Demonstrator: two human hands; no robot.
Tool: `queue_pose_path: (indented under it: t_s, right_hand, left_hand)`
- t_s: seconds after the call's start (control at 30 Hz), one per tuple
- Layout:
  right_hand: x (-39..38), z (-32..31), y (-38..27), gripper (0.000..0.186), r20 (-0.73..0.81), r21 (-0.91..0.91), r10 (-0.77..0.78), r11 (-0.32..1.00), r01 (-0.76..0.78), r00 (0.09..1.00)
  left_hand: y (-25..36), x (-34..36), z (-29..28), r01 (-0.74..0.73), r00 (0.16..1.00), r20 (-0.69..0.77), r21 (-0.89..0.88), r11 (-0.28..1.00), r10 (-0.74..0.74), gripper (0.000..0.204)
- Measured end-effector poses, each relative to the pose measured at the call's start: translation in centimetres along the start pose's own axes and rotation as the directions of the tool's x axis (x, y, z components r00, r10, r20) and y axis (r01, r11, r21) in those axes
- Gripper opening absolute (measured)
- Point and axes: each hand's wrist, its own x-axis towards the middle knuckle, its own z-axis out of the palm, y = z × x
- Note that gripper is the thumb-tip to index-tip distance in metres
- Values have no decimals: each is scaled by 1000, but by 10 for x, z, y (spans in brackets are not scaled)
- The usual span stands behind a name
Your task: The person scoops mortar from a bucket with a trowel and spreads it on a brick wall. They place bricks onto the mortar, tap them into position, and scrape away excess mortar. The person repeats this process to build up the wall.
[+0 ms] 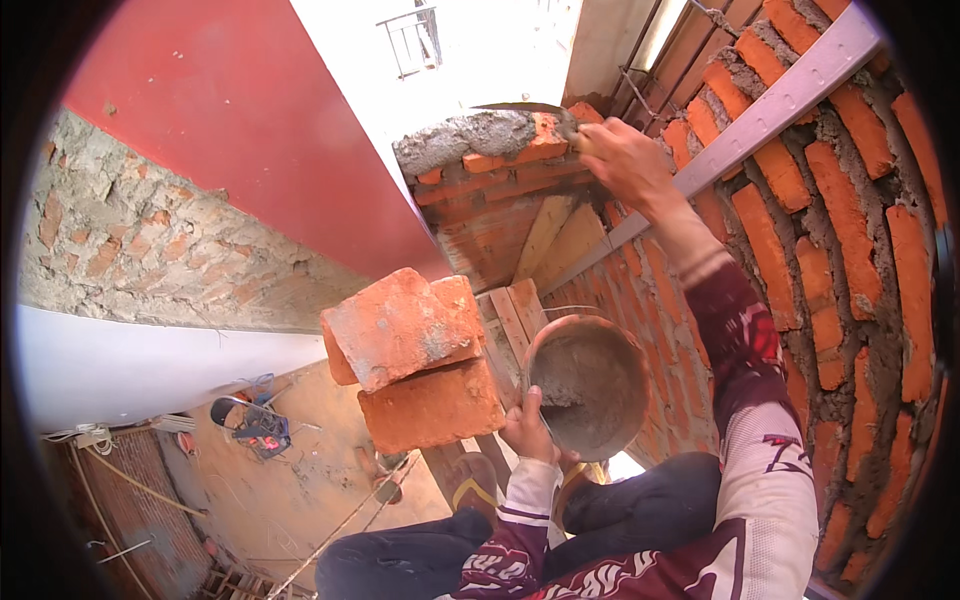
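Note:
My right hand is closed on the handle of a trowel at the top centre, its long blade over grey mortar along the top of a low brick wall. My left hand grips the left rim of a round bucket with wet mortar inside, thumb over the rim. Beside it, left of the bucket, a stack of loose orange bricks rests on wooden planks.
A brick wall with a pale metal bar fills the right. A red panel and rough wall are at left. Far below lie a floor with tools. A rope runs near my sandalled feet.

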Motion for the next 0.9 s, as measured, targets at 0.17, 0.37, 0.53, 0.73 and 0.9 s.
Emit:
queue_pose_path:
  t_s: [0.17,0.37,0.53,0.73,0.9]
  right_hand:
    - [-102,-137,-21,13,625,234,-5,955,-181,781]
    - [-192,-115,-77,13,746,-220,127,973,62,654]
    - [-230,-62,-130,13,673,-142,-221,898,416,706]
    - [-241,-101,-98,17,764,83,-207,971,225,611]
    - [-266,-98,-62,20,619,8,26,999,-39,785]
  left_hand:
    - [4,-2,6,22,999,46,-81,996,-19,41]
    - [11,-6,17,18,1000,-7,-5,1000,-18,41]
    - [19,-10,26,17,999,-29,8,1000,-17,35]
    - [18,-11,33,36,999,4,-104,994,-36,35]
    - [14,-11,31,40,999,22,-70,997,-38,43]
